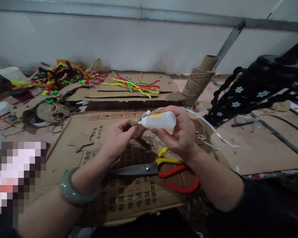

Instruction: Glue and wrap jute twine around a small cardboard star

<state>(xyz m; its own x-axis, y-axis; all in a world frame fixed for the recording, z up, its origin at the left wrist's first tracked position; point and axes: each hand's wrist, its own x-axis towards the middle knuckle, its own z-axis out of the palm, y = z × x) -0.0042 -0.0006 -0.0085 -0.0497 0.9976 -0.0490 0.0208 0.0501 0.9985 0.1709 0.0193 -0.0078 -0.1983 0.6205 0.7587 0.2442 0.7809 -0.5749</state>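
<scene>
My right hand (181,134) grips a small white glue bottle (160,120) with a yellow label, held sideways with its nozzle pointing left. My left hand (119,137) pinches a small brown cardboard piece (133,122) right at the nozzle tip. A patch of wound jute twine (148,136) shows just below, between the two hands. A grey-green bangle (74,193) sits on my left wrist. Both hands hover above a flattened printed cardboard sheet (94,138).
Scissors (161,168) with red and yellow handles lie on the cardboard under my hands. A twine cone (197,84) stands behind on the right. Colourful pipe cleaners (131,84) are piled at the back. A black floral bag (240,96) is at right, a white cup (11,74) far left.
</scene>
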